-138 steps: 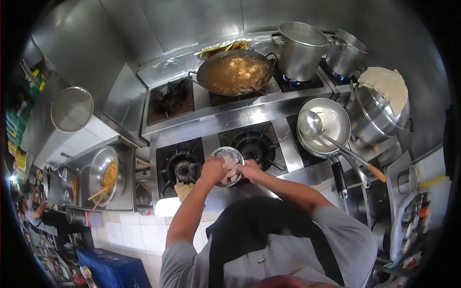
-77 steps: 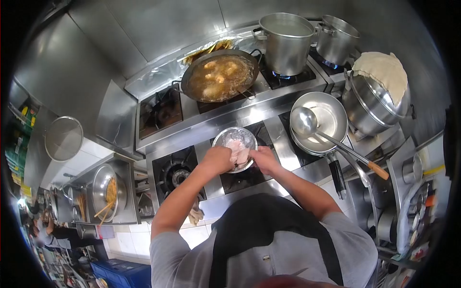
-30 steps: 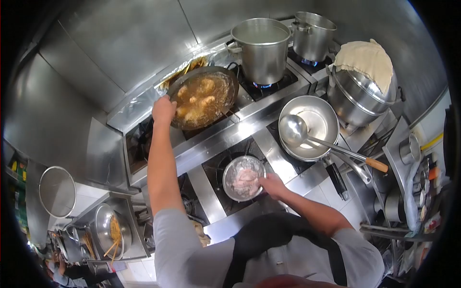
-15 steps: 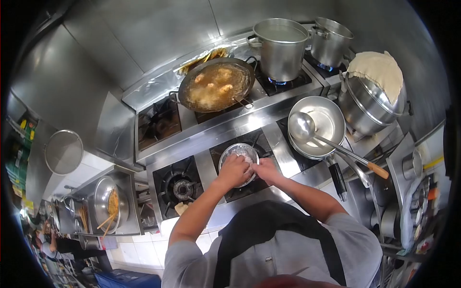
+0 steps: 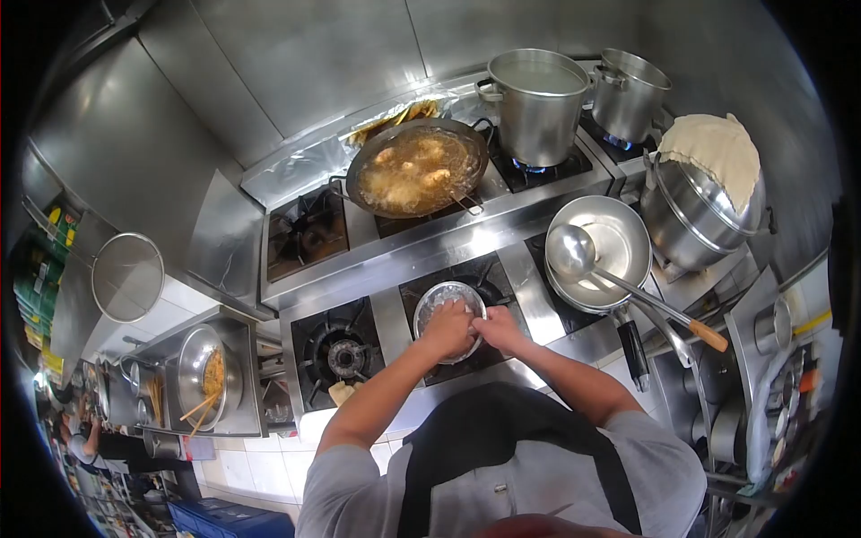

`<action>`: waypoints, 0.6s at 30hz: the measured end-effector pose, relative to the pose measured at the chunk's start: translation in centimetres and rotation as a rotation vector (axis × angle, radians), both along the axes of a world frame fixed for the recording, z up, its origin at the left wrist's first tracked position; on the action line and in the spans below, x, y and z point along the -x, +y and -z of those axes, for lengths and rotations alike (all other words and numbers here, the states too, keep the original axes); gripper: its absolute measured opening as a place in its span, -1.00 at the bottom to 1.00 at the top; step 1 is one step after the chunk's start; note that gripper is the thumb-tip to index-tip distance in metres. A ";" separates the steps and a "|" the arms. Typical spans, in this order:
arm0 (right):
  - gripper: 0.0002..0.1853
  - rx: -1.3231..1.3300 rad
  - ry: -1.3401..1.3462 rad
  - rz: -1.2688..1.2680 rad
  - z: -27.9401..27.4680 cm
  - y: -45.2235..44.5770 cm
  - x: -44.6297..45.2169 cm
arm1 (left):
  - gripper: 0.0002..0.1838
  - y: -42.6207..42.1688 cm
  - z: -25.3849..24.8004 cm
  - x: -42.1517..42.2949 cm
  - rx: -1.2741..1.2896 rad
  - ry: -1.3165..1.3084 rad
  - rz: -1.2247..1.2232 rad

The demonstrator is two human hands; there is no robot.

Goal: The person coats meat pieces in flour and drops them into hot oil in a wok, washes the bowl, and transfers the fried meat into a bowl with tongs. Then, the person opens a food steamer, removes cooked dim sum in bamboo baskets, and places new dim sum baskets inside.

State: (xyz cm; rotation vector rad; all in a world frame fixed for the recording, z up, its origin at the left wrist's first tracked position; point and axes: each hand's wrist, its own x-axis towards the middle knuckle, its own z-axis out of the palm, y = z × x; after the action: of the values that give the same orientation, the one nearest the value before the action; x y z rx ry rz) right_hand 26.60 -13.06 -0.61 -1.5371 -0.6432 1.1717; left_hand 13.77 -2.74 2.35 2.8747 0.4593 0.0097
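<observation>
A small metal bowl (image 5: 420,316) with white powdery or pasty stuff inside stands over a front burner. My left hand (image 5: 448,330) reaches into this bowl, its fingers curled down and partly hidden; what they hold I cannot make out. At the bowl's right rim, my right hand (image 5: 500,329) is closed on the edge, its thumb close to the left hand. Beyond, on the back burner, a wok (image 5: 359,184) of bubbling oil has several golden pieces (image 5: 438,177) frying in it.
A tall stockpot (image 5: 538,117) and a smaller pot (image 5: 628,99) stand over blue flames. To the right are a pan (image 5: 637,238) with a ladle (image 5: 571,251) on it and a cloth-topped steamer (image 5: 686,220). A bowl (image 5: 190,377) with chopsticks and a strainer (image 5: 128,278) lie left.
The view has shifted slightly, so the stove sits a little lower and farther right. Both hands stay at the bowl, the left one working inside it.
</observation>
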 end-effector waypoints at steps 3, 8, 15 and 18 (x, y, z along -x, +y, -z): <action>-0.84 -0.013 -0.140 -0.050 0.6 0.4 -0.4 | -0.67 0.5 0.8 -0.4 0.008 -0.079 -0.027; -0.83 -0.006 0.040 -0.018 -3.4 0.6 -0.3 | -0.76 2.1 0.2 -0.5 0.079 -0.110 -0.062; -0.80 0.011 0.087 -0.050 -2.0 1.9 -1.1 | -0.84 8.8 -3.8 0.2 0.352 -0.170 -0.122; -0.79 0.038 0.093 -0.026 -1.8 1.8 -1.7 | -0.90 13.6 -11.7 -2.3 0.281 -0.483 -0.361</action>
State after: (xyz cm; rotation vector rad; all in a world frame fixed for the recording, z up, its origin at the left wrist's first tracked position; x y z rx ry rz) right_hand 28.28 -11.27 1.23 -1.4999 -0.5833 1.2738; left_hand 16.05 10.89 14.05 2.3664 0.7908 0.6285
